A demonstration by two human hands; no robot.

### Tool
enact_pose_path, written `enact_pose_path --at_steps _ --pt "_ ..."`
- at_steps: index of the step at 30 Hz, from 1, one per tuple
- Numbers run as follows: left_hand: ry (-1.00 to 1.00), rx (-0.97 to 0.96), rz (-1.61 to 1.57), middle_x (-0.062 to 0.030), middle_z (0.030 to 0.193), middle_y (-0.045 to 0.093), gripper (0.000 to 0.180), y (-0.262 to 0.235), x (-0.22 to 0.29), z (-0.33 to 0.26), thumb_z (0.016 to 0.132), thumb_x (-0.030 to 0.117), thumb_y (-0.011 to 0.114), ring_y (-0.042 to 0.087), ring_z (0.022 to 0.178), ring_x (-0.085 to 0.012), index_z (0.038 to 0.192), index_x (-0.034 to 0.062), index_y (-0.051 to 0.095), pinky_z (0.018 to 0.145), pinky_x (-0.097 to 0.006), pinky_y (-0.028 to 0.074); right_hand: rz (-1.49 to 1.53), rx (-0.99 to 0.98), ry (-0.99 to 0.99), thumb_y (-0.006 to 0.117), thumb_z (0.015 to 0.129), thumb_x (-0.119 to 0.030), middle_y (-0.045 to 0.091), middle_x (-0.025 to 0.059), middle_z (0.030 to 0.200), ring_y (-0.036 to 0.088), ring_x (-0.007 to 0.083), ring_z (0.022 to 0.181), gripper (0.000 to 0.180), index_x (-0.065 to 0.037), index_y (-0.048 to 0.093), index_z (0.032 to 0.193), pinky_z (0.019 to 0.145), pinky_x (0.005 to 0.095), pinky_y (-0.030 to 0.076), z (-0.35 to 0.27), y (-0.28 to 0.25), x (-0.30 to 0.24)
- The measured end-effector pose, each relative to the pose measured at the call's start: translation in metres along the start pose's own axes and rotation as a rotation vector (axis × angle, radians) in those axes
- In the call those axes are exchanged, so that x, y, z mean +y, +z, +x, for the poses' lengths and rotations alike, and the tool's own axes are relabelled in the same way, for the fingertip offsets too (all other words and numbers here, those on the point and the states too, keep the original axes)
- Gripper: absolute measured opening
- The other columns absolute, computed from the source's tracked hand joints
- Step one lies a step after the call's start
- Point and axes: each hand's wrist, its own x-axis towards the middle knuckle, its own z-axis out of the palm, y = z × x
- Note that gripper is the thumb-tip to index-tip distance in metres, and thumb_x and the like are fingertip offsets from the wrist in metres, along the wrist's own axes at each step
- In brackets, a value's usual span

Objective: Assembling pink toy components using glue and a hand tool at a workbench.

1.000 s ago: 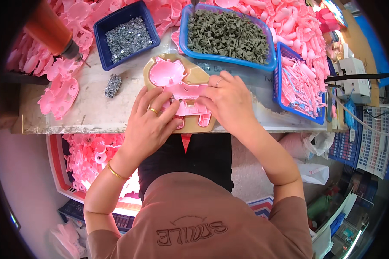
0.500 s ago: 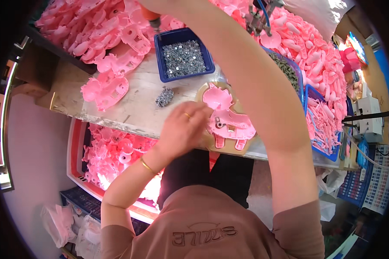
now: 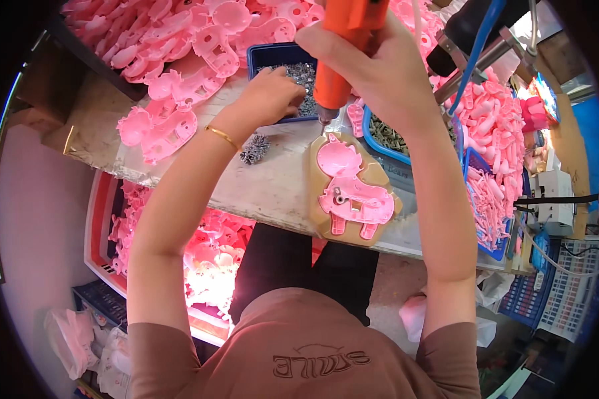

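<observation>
My right hand [image 3: 386,73] is wrapped round an orange power screwdriver [image 3: 333,86], its tip pointing down near the top of a pink plastic animal-shaped shell half [image 3: 363,199]. This shell lies hollow side up in a tan fixture [image 3: 323,223] on the table, with a small round metal part [image 3: 339,199] inside it. My left hand [image 3: 273,96] reaches into a dark blue tray [image 3: 251,61] of small metal screws [image 3: 305,76]. Its fingers are bent together among the screws, the fingertips partly hidden. Beside my left wrist sits a spiky clump of screws [image 3: 254,149].
Pink shells [image 3: 156,126] lie at the left, below a large heap [image 3: 133,40]. Right of the fixture are a blue basket of dark small parts [image 3: 387,136] and a basket of thin pink pieces [image 3: 487,209]. A red-rimmed crate [image 3: 98,233] stands under the table edge. A metal arm with hose [image 3: 472,70] hangs at upper right.
My left hand has gone from beside the pink shell up into the screw tray. My right hand has brought the screwdriver from the tray's far left corner rightward and nearer, above the fixture.
</observation>
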Motion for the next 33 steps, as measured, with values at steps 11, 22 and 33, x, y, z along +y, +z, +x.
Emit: enact_pose_path --at_steps 11,22,33 --pt "-0.297 0.189 -0.297 -0.0111 0.08 0.067 0.019 -0.015 0.016 -0.018 0.091 0.028 0.064 0.064 0.077 -0.0317 0.099 0.0113 0.068 0.069 -0.041 0.05 -0.087 -0.093 -0.049 0.07 0.094 -0.018 0.061 -0.0012 0.081 0.058 0.0059 0.071 0.022 -0.003 0.058 0.105 0.063 0.0229 0.047 -0.013 -0.028 0.008" --pt "0.155 0.377 -0.323 -0.0006 0.076 0.065 0.018 -0.027 0.118 -0.031 0.074 0.025 0.079 0.061 0.074 -0.0215 0.081 0.0122 0.067 0.063 -0.034 0.051 0.116 0.075 -0.268 0.06 0.092 -0.017 0.057 0.0048 0.06 0.056 0.0119 0.056 0.025 0.005 0.059 0.104 0.063 0.0285 0.05 -0.047 -0.021 0.023" --pt "0.161 0.376 -0.437 -0.0057 0.076 0.063 0.018 -0.015 0.148 -0.029 0.076 0.023 0.077 0.06 0.074 -0.0248 0.078 0.0088 0.066 0.064 -0.038 0.049 0.357 0.141 -0.355 0.073 0.082 -0.014 0.06 -0.0014 0.072 0.055 0.0053 0.061 0.018 -0.001 0.063 0.091 0.056 0.023 0.046 -0.06 -0.02 0.045"
